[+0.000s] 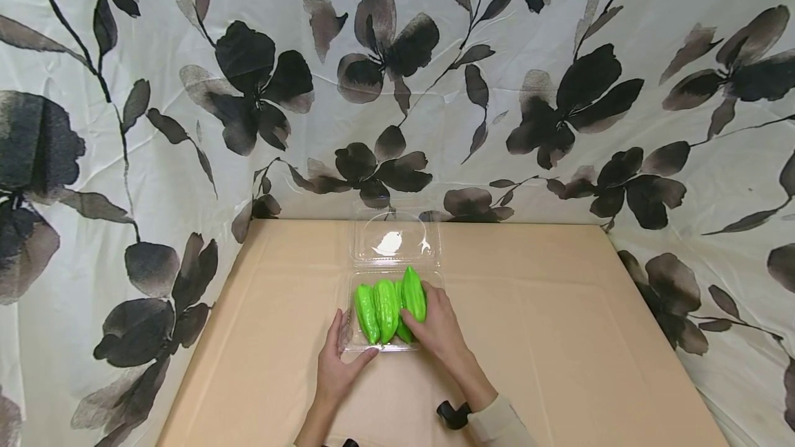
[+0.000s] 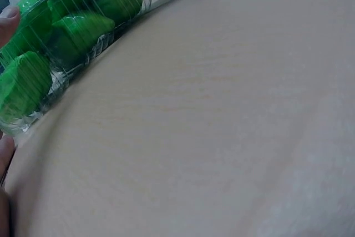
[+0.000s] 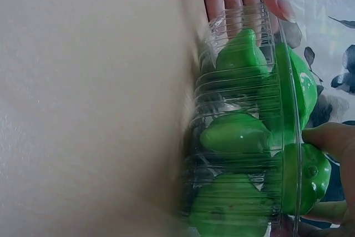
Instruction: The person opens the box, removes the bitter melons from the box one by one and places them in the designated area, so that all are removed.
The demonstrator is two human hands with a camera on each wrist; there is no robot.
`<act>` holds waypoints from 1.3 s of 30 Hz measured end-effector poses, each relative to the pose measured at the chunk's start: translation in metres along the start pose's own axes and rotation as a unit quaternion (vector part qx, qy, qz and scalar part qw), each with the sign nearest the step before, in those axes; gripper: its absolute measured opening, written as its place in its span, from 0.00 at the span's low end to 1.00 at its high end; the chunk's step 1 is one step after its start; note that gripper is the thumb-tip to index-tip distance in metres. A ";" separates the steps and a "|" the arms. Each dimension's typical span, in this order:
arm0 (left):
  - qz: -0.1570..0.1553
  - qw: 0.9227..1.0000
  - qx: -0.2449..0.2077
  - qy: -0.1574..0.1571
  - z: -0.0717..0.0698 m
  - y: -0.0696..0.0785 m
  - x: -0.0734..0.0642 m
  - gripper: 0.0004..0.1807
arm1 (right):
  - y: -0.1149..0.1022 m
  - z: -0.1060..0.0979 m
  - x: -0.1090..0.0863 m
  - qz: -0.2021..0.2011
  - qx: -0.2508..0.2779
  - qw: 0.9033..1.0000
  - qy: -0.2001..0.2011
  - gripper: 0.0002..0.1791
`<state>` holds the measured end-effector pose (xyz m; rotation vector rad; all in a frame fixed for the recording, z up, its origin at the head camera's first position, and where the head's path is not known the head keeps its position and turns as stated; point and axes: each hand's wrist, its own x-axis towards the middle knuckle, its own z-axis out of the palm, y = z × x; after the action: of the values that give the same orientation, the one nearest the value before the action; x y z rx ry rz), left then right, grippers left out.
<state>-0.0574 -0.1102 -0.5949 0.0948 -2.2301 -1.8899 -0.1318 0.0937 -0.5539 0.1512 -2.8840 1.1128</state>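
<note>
Head view: right hand (image 1: 444,326) pinches green vegetable (image 1: 413,295), probably light, slick, best held mid-body; left hand (image 1: 337,368), fingers straight, braces tray (image 1: 388,348).

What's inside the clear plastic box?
Shiny green pepper-like things, piled in the box. The right hand grips one; upper ones cover parts of those below, so I can't count them.

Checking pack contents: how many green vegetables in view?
5 green vegetables in the clear container: lower left one, lower middle one, lower right one; upper left one; upper right one, gripped by the right hand. More may be hidden underneath.
</note>
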 end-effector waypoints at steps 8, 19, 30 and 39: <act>-0.002 1.000 0.000 0.002 0.001 0.000 0.000 0.57 | -0.001 -0.003 0.000 0.003 -0.004 1.000 0.004 0.40; -0.006 1.000 -0.011 0.003 0.002 -0.001 0.000 0.58 | 0.000 -0.003 -0.001 -0.005 -0.003 1.000 0.027 0.34; 0.004 1.000 -0.004 0.005 0.004 -0.033 0.003 0.59 | 0.003 -0.006 -0.005 0.007 0.027 0.998 0.051 0.33; 0.015 1.000 -0.002 0.009 0.004 -0.036 0.004 0.59 | 0.009 -0.013 -0.006 -0.017 0.049 0.993 0.104 0.33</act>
<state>-0.0649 -0.1134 -0.6306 0.0766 -2.2036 -1.8713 -0.1270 0.1091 -0.5507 0.0827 -2.6372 1.1866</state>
